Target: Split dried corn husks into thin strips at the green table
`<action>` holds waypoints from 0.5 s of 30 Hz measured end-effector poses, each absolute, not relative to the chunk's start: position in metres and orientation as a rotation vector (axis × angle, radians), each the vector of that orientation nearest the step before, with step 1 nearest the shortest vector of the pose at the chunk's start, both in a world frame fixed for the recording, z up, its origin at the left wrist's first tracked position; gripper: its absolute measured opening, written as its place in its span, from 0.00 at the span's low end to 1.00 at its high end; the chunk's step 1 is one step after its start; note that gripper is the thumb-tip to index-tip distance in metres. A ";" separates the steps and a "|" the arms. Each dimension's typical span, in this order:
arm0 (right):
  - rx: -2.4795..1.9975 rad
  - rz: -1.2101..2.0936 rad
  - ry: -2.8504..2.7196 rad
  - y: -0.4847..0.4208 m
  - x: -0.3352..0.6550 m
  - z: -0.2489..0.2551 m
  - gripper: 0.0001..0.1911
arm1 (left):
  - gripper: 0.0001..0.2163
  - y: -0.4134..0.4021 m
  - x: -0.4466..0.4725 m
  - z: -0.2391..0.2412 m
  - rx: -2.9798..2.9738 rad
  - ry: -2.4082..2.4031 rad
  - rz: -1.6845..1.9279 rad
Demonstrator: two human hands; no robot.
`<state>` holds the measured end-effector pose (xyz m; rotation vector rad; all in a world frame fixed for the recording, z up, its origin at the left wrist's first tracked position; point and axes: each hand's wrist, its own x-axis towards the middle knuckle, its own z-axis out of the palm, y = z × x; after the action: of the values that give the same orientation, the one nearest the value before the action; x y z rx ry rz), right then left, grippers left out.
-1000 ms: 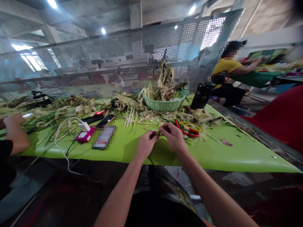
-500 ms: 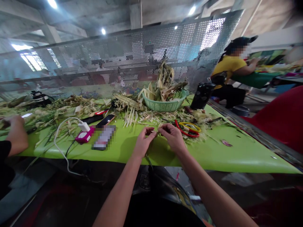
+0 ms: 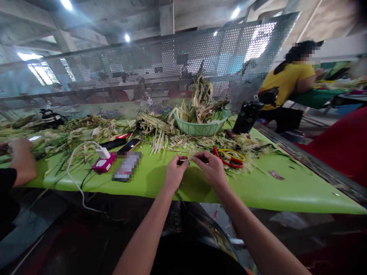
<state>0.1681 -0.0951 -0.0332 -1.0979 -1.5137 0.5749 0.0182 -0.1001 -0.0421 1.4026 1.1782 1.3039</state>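
My left hand (image 3: 174, 173) is closed in a pinch above the front of the green table. Between its fingertips is a small pale corn husk strip (image 3: 190, 155). Facing it, my right hand (image 3: 211, 168) pinches at the same strip from the other side, thumb and forefinger pressed together. The strip is tiny and partly covered by the fingers. Just beyond my right hand lie scissors (image 3: 229, 156) with red and yellow handles. Farther back stands a light green basket (image 3: 200, 129) heaped with dried corn husks (image 3: 202, 93).
On the left are a phone (image 3: 127, 166), a second phone (image 3: 130, 146) and a pink power strip (image 3: 103, 163) with a white cable. A black bottle (image 3: 246, 117) stands behind right. Husk scraps (image 3: 94, 128) cover the back. A co-worker's arm (image 3: 24, 162) rests at far left; another person (image 3: 289, 82) sits right.
The pale strip now stands up more visibly between my fingertips, and both hands stay close together. The person in yellow has turned farther away. The view has shifted slightly.
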 end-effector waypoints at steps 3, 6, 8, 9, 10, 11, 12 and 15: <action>-1.072 0.492 -1.557 -0.097 0.167 -0.032 0.06 | 0.09 -0.100 0.019 -0.042 1.439 1.186 1.311; -1.058 0.399 -1.608 -0.097 0.166 -0.033 0.05 | 0.08 -0.100 0.020 -0.041 1.451 1.168 1.310; -1.056 0.352 -1.637 -0.096 0.166 -0.035 0.04 | 0.07 -0.100 0.020 -0.041 1.459 1.143 1.307; -1.055 0.337 -1.646 -0.096 0.166 -0.035 0.04 | 0.07 -0.101 0.020 -0.041 1.464 1.127 1.309; -1.052 0.326 -1.651 -0.096 0.166 -0.035 0.05 | 0.07 -0.101 0.020 -0.040 1.468 1.111 1.315; -1.050 0.318 -1.653 -0.096 0.166 -0.035 0.05 | 0.07 -0.101 0.020 -0.040 1.470 1.095 1.321; -1.049 0.312 -1.654 -0.096 0.166 -0.035 0.05 | 0.07 -0.102 0.020 -0.040 1.465 1.078 1.326; -1.055 0.300 -1.652 -0.096 0.166 -0.033 0.05 | 0.08 -0.104 0.020 -0.038 1.410 1.010 1.327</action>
<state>0.1659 -0.0963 -0.0331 -1.0545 -1.6516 0.3002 0.0198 -0.1041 -0.0379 1.4098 1.0100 1.3274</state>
